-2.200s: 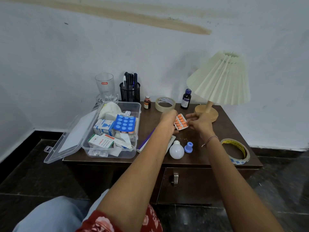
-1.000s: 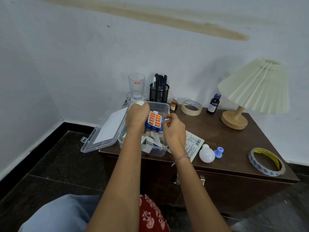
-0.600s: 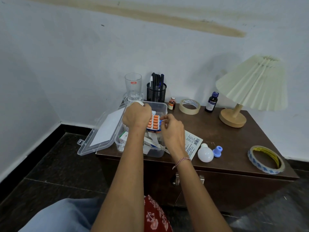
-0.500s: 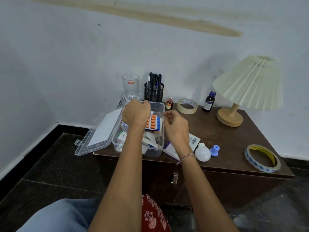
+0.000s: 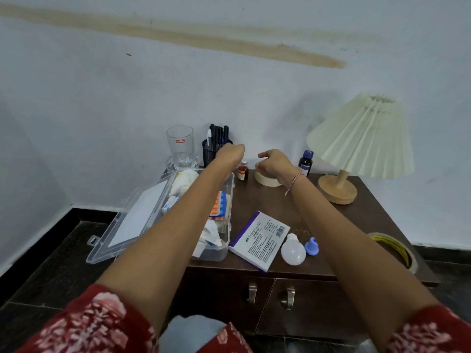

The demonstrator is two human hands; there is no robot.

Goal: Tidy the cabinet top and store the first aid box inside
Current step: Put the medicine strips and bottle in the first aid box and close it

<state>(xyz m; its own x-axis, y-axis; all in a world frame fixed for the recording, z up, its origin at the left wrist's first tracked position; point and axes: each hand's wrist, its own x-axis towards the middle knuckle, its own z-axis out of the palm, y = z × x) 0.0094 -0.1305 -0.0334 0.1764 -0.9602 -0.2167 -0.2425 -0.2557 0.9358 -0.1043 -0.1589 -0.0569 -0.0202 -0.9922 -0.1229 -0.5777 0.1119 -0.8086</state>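
Judged step as collecting small items from back edge. Best lifted one per hand, small brown bottle (image 5: 243, 170) kept upright, then moved into first aid box (image 5: 219, 253), lid open, at left of cabinet top (image 5: 293, 205). Found left hand (image 5: 229, 154) above bottle, fingers hidden, grip undeterminable. Found right hand (image 5: 276, 164) curled over tape roll (image 5: 266, 180); hold unconfirmed

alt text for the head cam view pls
A person's left hand and right hand reach to the back of a cabinet top, near a small brown bottle and a tape roll. An open first aid box of medicines sits left.
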